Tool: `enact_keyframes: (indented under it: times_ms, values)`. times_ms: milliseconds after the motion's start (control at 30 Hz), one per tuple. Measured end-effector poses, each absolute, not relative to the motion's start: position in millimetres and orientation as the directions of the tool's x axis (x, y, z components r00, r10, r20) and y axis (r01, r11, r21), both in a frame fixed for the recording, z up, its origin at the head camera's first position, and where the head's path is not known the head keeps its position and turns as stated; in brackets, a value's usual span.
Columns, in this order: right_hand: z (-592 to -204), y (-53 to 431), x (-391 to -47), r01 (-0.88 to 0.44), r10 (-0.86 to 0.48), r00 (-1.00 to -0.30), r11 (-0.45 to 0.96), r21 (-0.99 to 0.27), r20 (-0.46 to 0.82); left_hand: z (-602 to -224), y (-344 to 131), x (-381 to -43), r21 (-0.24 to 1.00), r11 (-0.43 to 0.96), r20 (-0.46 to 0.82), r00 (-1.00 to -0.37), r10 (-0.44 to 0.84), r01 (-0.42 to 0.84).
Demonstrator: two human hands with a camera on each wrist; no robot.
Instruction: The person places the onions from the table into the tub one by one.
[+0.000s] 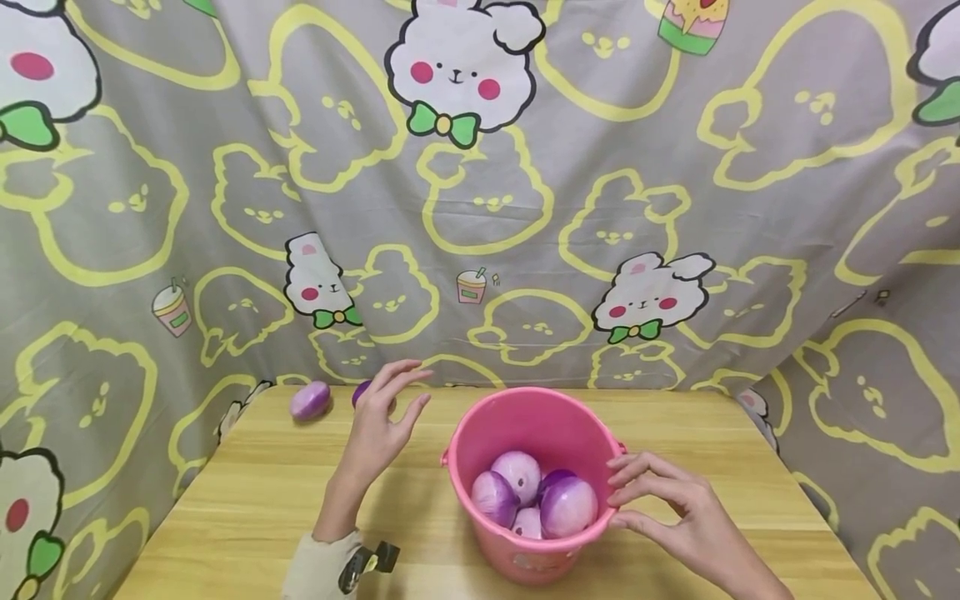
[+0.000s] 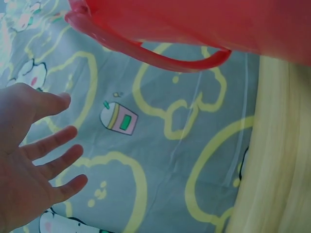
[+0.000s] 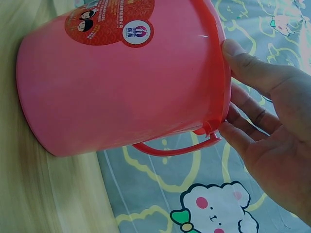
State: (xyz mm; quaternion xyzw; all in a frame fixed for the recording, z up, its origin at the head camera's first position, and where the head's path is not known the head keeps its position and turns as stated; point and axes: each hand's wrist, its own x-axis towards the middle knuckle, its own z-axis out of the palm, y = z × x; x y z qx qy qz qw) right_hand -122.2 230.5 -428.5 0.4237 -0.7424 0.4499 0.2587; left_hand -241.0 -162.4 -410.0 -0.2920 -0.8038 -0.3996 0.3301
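A pink bucket (image 1: 525, 554) stands upright on the table, with several purple-and-white onions (image 1: 568, 505) inside it. My right hand (image 1: 686, 512) holds the bucket's right rim, thumb on the outside and fingertips over the edge. The right wrist view shows that thumb (image 3: 238, 48) against the rim and part of the fingers hidden behind it. To the left of the bucket, my left hand (image 1: 378, 429) is raised with fingers spread and nothing in it. Behind this hand a purple onion (image 1: 362, 390) is partly hidden. Another onion (image 1: 310, 401) lies at the table's far left.
The wooden table (image 1: 247, 500) ends at a grey curtain (image 1: 495, 225) printed with rabbits and yellow outlines, which also hangs along both sides. A curved bucket handle (image 2: 184, 64) hangs below the rim in the left wrist view. A red label (image 3: 109, 22) is stuck on the bucket's side.
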Motion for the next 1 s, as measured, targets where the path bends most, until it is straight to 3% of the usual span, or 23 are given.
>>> enact_keyframes:
  times_ms: [267, 600, 1000]
  values:
    - [-427.7, 231.1, -122.3, -0.865, -0.396, -0.502, 0.230, -0.446, 0.769, -425.5, -168.8, -255.4, 0.425, 0.536, 0.794, -0.585, 0.166, 0.729]
    - [-428.4, 231.7, -122.7, -0.862, -0.394, -0.507, 0.236, -0.448, 0.767, -432.8, -177.8, -260.7, 0.485, 0.556, 0.749, -0.649, 0.134, 0.675]
    - [-427.7, 231.4, -122.4, -0.864, -0.393, -0.504, 0.235, -0.446, 0.769, -443.1, -185.7, -269.8, 0.474, 0.589, 0.749, -0.651, 0.120, 0.654]
